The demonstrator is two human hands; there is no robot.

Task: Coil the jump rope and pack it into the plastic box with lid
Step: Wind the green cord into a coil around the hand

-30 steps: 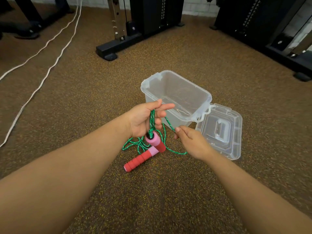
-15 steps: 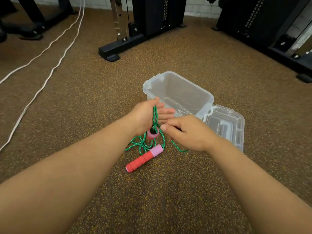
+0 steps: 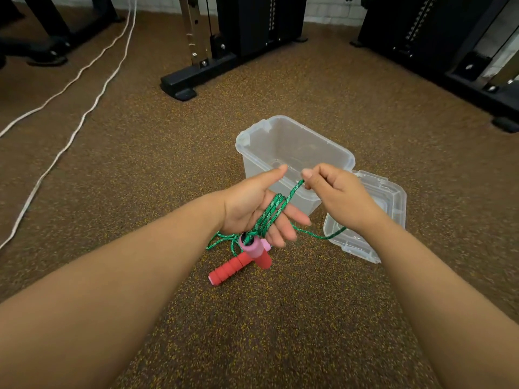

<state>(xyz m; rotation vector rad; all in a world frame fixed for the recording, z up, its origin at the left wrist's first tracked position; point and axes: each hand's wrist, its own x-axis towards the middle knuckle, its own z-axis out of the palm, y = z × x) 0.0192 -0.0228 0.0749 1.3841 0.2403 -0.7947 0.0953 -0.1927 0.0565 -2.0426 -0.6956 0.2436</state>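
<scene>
The green jump rope (image 3: 271, 213) is wound in a few turns across the palm of my left hand (image 3: 254, 204), whose fingers are spread flat. One pink and red handle (image 3: 254, 249) hangs just below that hand. The other red handle (image 3: 229, 269) lies on the floor under it. My right hand (image 3: 338, 196) pinches a strand of the rope near the thumb tip, up by the box wall. The clear plastic box (image 3: 252, 137) stands open and empty just beyond both hands. Its clear lid (image 3: 397, 197) lies flat on the floor to the right, partly hidden by my right hand.
Brown speckled gym flooring (image 3: 168, 164) is all around. Black machine frames stand behind: a base foot (image 3: 179, 85) at the centre back and another frame (image 3: 483, 88) at the right. Two white cords (image 3: 70, 108) run along the floor at the left.
My right hand has lifted from beside the left fingers and pulled a strand up across the left palm, adding a turn. My left hand has opened flat. The view came closer.
</scene>
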